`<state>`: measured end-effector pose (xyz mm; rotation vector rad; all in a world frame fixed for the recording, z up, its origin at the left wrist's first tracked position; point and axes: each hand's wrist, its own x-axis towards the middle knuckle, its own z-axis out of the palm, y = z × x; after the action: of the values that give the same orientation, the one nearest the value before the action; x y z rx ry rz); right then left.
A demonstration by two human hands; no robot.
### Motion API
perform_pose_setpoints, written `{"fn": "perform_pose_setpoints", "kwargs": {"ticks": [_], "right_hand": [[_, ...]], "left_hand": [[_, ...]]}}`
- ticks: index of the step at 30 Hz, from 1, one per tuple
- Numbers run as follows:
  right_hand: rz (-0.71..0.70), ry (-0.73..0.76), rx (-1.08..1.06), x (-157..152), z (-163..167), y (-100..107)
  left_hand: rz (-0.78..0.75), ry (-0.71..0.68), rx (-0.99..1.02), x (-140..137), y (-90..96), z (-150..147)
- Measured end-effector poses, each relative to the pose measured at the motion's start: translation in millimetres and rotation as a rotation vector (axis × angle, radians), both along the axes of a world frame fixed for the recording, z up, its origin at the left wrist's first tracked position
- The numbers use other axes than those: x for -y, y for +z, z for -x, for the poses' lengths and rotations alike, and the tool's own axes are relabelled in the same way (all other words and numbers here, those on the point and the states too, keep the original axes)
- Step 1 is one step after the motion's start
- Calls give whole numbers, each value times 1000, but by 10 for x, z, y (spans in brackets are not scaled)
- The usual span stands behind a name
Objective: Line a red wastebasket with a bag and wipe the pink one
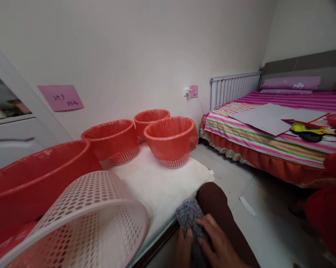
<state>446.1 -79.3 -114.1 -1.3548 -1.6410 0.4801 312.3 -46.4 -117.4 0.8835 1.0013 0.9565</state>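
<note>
A folded, grey speckled piece that looks like fabric point(189, 212) lies in front of my knee, at the table's near edge. My left hand point(184, 245) is closed on its lower left side, thumb on top. From the right, my right hand point(218, 243) pinches the same piece with bent fingers. Its lower end is darker and partly hidden between my hands. Left of my hands, a pale pink perforated basket point(101, 193) lies tipped on its side, its mouth toward me.
On the cream cloth point(162, 190) stand several baskets lined with red plastic, including a front one point(170, 139) and a large one point(45, 167) at left. A bed point(240, 126) holding papers is at right. A white strip point(247, 206) lies on the floor.
</note>
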Motion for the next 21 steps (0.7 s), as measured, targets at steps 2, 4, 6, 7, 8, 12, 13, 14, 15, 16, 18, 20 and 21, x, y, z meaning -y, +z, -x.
{"fn": "perform_pose_setpoints", "kwargs": {"ticks": [2,4,6,7,8,12,13,14,15,16,18,20,21], "right_hand": [[-28,31,36,13,32,-92],[2,77,28,19,83,-184],[81,100,-1,20,150,-250],[127,104,-19,19,184,-262],[177,111,-45,18,216,-255],[394,257,-298,6,234,-55],[416,260,-349,-2,200,13],[411,224,-370,-12,153,73],[387,152,-365,-25,99,121],[361,70,-355,-38,46,153],[375,26,-403,-63,-22,169],[472,176,-564,-73,-5,135],[517,274,-658,-70,36,106]], "left_hand": [[10,47,-63,-7,-26,32],[14,84,-114,-14,-50,47],[11,94,-120,-22,-88,56],[13,98,-105,-25,-115,65],[24,100,-80,-29,-150,78],[88,114,36,-33,-306,218],[100,128,43,-27,-331,271],[107,147,40,-17,-343,326],[112,165,42,-2,-343,377],[120,170,60,19,-330,423],[139,130,144,72,-283,490],[152,49,244,130,-232,525],[150,8,275,156,-213,535]]}}
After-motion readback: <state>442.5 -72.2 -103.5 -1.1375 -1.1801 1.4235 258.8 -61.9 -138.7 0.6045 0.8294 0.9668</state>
